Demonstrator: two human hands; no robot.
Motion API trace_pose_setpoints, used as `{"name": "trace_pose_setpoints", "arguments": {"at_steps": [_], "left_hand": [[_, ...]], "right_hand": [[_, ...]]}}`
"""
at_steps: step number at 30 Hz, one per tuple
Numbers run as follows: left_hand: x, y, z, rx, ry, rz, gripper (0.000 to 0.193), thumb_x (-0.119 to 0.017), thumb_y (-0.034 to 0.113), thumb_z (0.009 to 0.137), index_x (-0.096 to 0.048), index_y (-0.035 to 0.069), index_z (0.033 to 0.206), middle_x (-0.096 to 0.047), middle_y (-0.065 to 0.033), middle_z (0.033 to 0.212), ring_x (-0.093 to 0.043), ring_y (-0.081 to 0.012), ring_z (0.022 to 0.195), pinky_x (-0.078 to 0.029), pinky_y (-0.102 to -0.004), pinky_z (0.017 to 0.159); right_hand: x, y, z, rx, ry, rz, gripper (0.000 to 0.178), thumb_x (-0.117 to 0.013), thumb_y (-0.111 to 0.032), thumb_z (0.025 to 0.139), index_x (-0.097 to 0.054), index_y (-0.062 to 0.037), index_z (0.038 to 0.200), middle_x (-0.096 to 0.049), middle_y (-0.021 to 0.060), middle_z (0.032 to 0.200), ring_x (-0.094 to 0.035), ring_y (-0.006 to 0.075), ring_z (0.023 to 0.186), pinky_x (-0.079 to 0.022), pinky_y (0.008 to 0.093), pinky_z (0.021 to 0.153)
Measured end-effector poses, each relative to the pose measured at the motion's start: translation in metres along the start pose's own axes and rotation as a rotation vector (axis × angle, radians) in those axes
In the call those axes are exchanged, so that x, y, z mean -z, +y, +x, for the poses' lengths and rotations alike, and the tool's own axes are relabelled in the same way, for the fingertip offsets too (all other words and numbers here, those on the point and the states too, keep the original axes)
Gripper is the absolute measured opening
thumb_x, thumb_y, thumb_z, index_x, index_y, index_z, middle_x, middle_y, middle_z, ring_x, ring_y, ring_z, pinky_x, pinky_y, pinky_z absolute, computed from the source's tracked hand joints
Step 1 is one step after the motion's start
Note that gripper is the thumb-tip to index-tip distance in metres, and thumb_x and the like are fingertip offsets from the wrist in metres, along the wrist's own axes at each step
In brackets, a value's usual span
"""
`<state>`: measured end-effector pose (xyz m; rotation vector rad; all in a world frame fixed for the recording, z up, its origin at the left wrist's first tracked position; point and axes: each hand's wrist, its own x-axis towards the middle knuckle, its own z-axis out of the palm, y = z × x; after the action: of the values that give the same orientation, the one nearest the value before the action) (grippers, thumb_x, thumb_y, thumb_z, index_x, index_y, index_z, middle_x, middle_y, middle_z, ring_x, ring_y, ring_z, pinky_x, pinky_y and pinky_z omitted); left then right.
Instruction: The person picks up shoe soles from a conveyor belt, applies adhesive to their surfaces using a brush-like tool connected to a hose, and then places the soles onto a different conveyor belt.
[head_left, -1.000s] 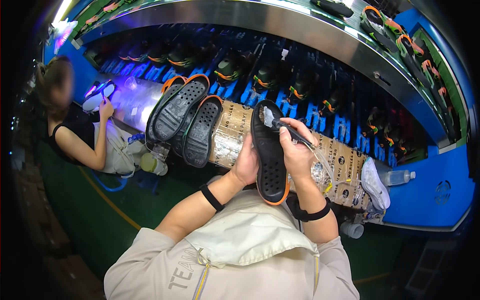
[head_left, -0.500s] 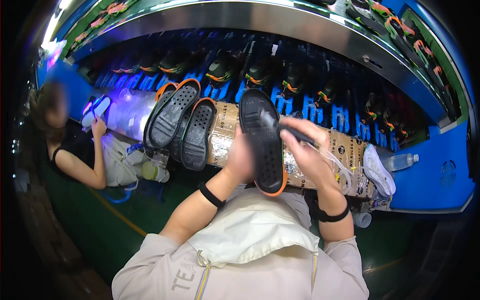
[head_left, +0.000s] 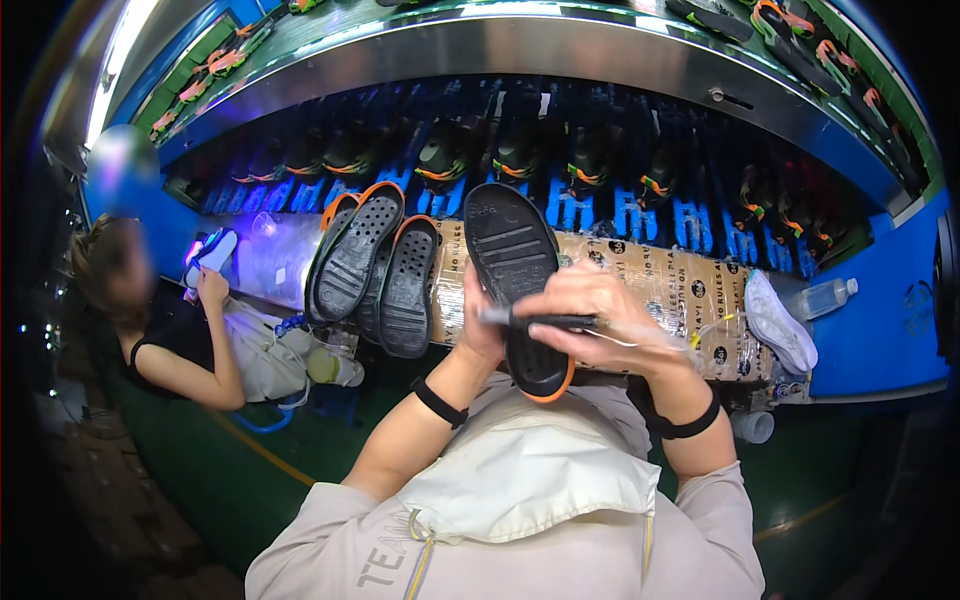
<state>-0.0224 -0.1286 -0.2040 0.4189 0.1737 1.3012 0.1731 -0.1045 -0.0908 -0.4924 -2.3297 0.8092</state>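
Note:
A black shoe sole (head_left: 512, 240) with an orange edge at its lower end stands lengthwise before me, its ribbed, hole-dotted face toward me. My left hand (head_left: 483, 325) is closed on its left edge, fingers partly hidden behind it. In my right hand (head_left: 585, 310) is a dark-handled brush (head_left: 545, 321) with a thin clear tube running off to the right. The brush's pale tip lies across the middle of the sole, near my left hand; whether it touches the sole I cannot tell. Several similar black soles (head_left: 358, 255) with orange rims lean together to the left.
A cardboard-covered, tape-wrapped ledge (head_left: 650, 300) runs across behind the sole. On its right are a white shoe sole (head_left: 778, 320) and a clear bottle (head_left: 825, 297). Dark shoe uppers on blue holders (head_left: 640, 215) line the back. At left, a person (head_left: 185, 330) holds another sole.
My right hand and the brush have come left and down across the sole, the tip now near my left hand. The view has shifted slightly.

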Motion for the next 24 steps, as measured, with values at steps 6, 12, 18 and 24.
{"name": "trace_pose_setpoints", "arguments": {"at_steps": [6,12,18,24], "left_hand": [[-0.020,0.017,0.010,-0.119,0.052,0.078,0.084,-0.033,0.076,0.105,-0.061,0.009,0.147,-0.069,-0.0151,0.134,-0.068,-0.0326,0.120,-0.056,-0.0482,0.106],[-0.029,0.040,0.017,-0.107,0.031,-0.024,0.098,-0.039,0.087,0.096,-0.060,0.001,0.139,-0.064,-0.0210,0.121,-0.064,-0.0340,0.106,-0.057,-0.0477,0.097],[-0.040,0.063,0.030,-0.229,0.045,0.016,0.096,-0.041,0.084,0.098,-0.060,-0.002,0.137,-0.065,-0.0219,0.120,-0.065,-0.0322,0.103,-0.058,-0.0453,0.091],[-0.044,0.080,0.038,-0.162,-0.081,0.055,0.118,-0.033,0.098,0.089,-0.061,-0.004,0.140,-0.071,-0.0239,0.122,-0.072,-0.0351,0.106,-0.061,-0.0499,0.093]], "right_hand": [[-0.014,-0.013,0.000,-0.040,0.240,-0.134,0.024,-0.083,-0.009,0.087,-0.079,-0.0073,0.110,-0.073,0.0105,0.090,-0.070,0.0305,0.087,-0.050,0.0429,0.086],[-0.014,-0.032,-0.001,-0.152,0.282,0.029,0.024,-0.083,-0.009,0.089,-0.079,-0.0081,0.112,-0.072,0.0073,0.088,-0.068,0.0275,0.088,-0.047,0.0419,0.085],[-0.004,-0.039,-0.001,0.009,0.030,0.103,0.026,-0.085,-0.012,0.089,-0.080,-0.0090,0.113,-0.073,0.0078,0.092,-0.068,0.0271,0.085,-0.047,0.0398,0.083],[0.004,-0.034,0.000,0.091,-0.047,-0.014,0.030,-0.085,-0.012,0.090,-0.080,-0.0090,0.119,-0.075,0.0080,0.092,-0.069,0.0262,0.085,-0.046,0.0390,0.082]]}}
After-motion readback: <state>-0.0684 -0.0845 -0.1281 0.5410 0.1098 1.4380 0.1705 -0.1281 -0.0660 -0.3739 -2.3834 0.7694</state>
